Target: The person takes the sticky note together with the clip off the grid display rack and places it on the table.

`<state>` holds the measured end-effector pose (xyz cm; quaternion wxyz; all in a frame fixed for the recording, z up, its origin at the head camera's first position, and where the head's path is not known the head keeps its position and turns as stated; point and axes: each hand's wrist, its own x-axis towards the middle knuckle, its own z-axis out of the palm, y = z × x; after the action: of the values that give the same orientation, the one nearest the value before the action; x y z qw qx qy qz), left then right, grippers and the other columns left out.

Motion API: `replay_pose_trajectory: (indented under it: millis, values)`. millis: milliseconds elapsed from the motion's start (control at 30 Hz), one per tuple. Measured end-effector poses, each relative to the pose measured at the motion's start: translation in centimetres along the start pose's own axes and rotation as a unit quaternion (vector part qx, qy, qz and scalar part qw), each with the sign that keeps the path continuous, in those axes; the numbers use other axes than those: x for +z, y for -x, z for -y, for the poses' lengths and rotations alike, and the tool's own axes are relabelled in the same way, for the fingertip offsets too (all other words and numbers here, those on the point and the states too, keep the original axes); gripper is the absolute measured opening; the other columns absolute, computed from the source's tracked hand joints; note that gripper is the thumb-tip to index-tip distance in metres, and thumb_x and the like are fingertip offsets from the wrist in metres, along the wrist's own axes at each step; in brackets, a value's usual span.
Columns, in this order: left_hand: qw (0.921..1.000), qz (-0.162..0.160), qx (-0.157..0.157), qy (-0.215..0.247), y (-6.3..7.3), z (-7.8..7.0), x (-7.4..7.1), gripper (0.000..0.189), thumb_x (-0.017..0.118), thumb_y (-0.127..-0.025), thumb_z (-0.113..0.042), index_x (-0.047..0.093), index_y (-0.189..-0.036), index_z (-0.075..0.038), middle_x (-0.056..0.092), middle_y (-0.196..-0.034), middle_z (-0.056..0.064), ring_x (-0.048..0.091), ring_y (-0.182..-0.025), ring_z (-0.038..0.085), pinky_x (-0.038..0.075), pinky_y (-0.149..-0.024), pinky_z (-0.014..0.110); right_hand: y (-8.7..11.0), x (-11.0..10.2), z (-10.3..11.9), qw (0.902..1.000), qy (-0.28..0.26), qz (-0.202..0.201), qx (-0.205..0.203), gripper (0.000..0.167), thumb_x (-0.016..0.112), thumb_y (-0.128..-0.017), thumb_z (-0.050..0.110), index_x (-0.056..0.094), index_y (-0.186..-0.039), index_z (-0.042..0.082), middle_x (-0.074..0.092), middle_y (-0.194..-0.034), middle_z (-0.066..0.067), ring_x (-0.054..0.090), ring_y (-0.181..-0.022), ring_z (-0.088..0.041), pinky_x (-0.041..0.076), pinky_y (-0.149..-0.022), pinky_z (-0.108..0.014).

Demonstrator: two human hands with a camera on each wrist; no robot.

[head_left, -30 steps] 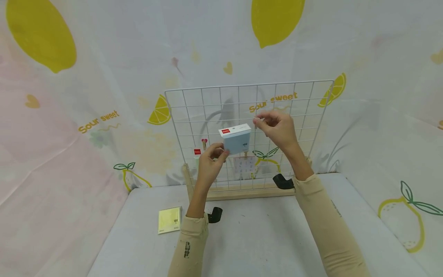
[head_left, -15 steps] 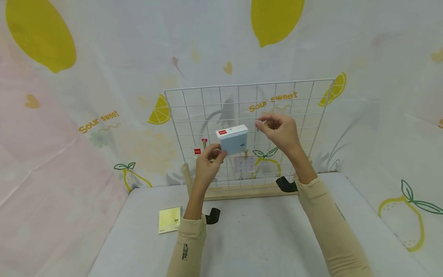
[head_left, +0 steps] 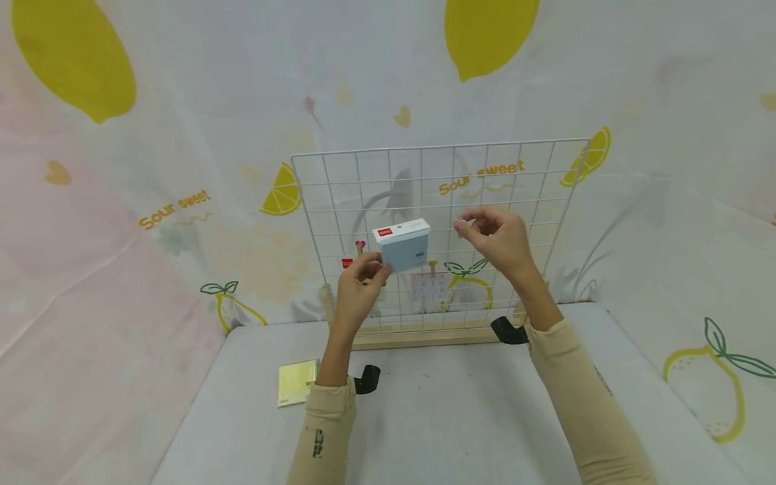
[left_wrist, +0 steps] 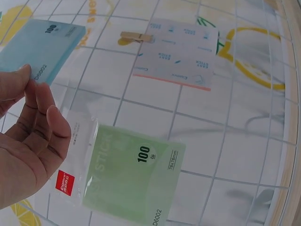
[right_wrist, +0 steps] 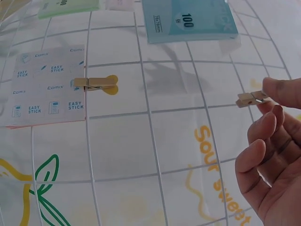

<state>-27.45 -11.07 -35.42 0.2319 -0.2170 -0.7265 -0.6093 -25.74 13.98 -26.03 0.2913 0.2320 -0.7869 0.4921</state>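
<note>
My left hand [head_left: 359,286] pinches a blue sticky-note pack [head_left: 405,252] by its lower left corner, in front of a white wire grid [head_left: 422,147]. In the left wrist view, the thumb and fingertips are at the edge of the same pack. To its right, my right hand [head_left: 502,241] is raised before the grid. Between thumb and forefinger it pinches a small wooden clothespin [right_wrist: 251,98], seen best in the right wrist view. A gap separates the clothespin from the blue pack.
On the grid hang a green sticky-note pack [left_wrist: 131,174] and a pale printed pad [left_wrist: 176,54], held by a wooden clothespin [left_wrist: 136,36]. The grid stands on a wooden base [head_left: 436,337]. A yellow sticky-note pack [head_left: 296,382] lies at the table's left.
My left hand has shifted slightly left and down with the blue pack. My right hand has drifted right and a little lower, widening the gap between them.
</note>
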Motion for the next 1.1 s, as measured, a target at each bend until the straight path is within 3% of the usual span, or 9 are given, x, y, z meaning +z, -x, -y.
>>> replay_pose_trajectory:
  millis: [167, 400, 900, 1100]
  values:
    - [1.0000, -0.003, -0.001, 0.000, 0.1, -0.1, -0.3, 0.021, 0.068, -0.091, 0.002, 0.063, -0.110, 0.009, 0.066, -0.092, 0.026, 0.059, -0.075, 0.031, 0.048, -0.065, 0.020, 0.4, -0.2, -0.2, 1.0000, 0.002, -0.001, -0.007, 0.012, 0.072, -0.087, 0.000, 0.070, -0.096, -0.008, 0.065, -0.073, -0.019, 0.050, -0.057, -0.017, 0.037, -0.051, -0.020]
    - [1.0000, 0.000, -0.004, -0.009, 0.8, -3.4, -0.7, 0.019, 0.066, -0.091, 0.006, 0.062, -0.109, 0.011, 0.064, -0.091, 0.026, 0.059, -0.076, 0.026, 0.048, -0.065, 0.020, 0.8, -0.5, -0.4, 1.0000, 0.004, -0.003, -0.003, 0.012, 0.073, -0.087, 0.001, 0.070, -0.097, -0.007, 0.064, -0.073, -0.019, 0.049, -0.059, -0.018, 0.037, -0.053, -0.021]
    - [1.0000, 0.006, -0.005, -0.002, 1.2, -3.3, -1.4, 0.019, 0.067, -0.091, 0.006, 0.062, -0.108, 0.011, 0.063, -0.090, 0.027, 0.058, -0.076, 0.025, 0.049, -0.063, 0.020, 1.7, -1.1, -1.2, 0.9999, -0.003, -0.009, -0.004, 0.010, 0.073, -0.085, -0.004, 0.070, -0.093, -0.009, 0.062, -0.068, -0.020, 0.049, -0.055, -0.014, 0.038, -0.051, -0.019]
    - [1.0000, 0.004, -0.003, -0.002, 1.5, -3.2, -1.8, 0.020, 0.067, -0.090, 0.007, 0.062, -0.109, 0.012, 0.063, -0.092, 0.028, 0.059, -0.078, 0.026, 0.047, -0.063, 0.019, 2.3, -1.6, -1.9, 0.9995, 0.025, -0.016, -0.012, 0.011, 0.075, -0.084, -0.004, 0.071, -0.093, -0.008, 0.062, -0.067, -0.018, 0.050, -0.056, -0.013, 0.038, -0.053, -0.018]
